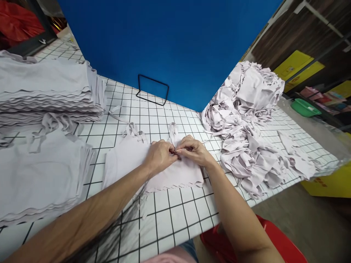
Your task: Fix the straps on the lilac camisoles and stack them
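A pale pinkish-white strappy top (175, 179) lies flat on the grid-patterned table in front of me. My left hand (161, 155) and my right hand (193, 149) meet at its upper edge, near the base of one strap (173, 133). Fingers of both hands are pinched together around a small dark bit, perhaps a strap ring, too small to make out surely. Another strap (133, 131) lies looped left of my hands. Part of the top is hidden beneath my left forearm.
Stacks of similar tops (44, 87) (46, 171) stand on the left. A loose heap of crumpled tops (246, 95) spreads over the right side. A black wire frame (153, 89) stands before a large blue panel (170, 44). A red stool (279, 237) is below the table (167, 219).
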Available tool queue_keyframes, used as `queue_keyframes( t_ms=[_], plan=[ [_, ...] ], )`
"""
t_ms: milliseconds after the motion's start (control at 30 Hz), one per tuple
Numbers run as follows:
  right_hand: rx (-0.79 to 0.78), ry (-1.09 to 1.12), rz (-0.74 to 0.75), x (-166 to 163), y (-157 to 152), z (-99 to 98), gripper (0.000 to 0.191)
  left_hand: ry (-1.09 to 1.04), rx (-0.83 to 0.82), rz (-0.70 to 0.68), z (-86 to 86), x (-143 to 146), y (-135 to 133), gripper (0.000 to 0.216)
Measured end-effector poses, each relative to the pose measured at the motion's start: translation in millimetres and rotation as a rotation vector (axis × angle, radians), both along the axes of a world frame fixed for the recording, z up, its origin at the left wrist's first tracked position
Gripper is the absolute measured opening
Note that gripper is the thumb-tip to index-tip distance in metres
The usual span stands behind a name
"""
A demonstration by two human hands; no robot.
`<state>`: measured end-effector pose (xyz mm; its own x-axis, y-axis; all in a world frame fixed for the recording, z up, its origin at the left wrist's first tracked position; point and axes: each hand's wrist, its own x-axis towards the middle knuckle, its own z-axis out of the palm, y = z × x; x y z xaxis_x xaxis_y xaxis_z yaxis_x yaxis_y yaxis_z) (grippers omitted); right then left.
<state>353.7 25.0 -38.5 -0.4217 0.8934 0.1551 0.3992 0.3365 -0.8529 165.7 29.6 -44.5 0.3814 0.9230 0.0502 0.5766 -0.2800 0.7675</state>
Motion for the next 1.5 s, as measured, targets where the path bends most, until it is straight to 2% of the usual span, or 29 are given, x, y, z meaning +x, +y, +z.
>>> queue_keyframes(
  t_ms=[367, 567, 733, 1000, 1500],
  plan=[
    [0.027, -0.025, 0.009, 2.2, -1.0, -0.3, 0.013, 0.008, -0.019, -0.001, 4.2, -0.4, 1.4, 0.013],
    [0.116, -0.118, 0.021, 5.8, -1.7, 5.9, 0.013, -0.001, -0.056, -0.006, 5.2, -1.1, 0.5, 0.015],
    [0.213, -0.054, -0.030, 0.6, 0.1, 1.3, 0.009, 0.035, -0.047, 0.008, 6.8, -0.2, -0.6, 0.013],
    [0.129, -0.017, 0.005, -3.0, -0.7, -0.8, 0.013, 0.063, -0.038, 0.001, 7.2, -0.1, -0.9, 0.012],
    [0.181, -0.139, 0.008, 2.9, -2.1, 5.3, 0.012, 0.050, -0.048, -0.001, 8.8, 0.5, -1.4, 0.010]
  ],
)
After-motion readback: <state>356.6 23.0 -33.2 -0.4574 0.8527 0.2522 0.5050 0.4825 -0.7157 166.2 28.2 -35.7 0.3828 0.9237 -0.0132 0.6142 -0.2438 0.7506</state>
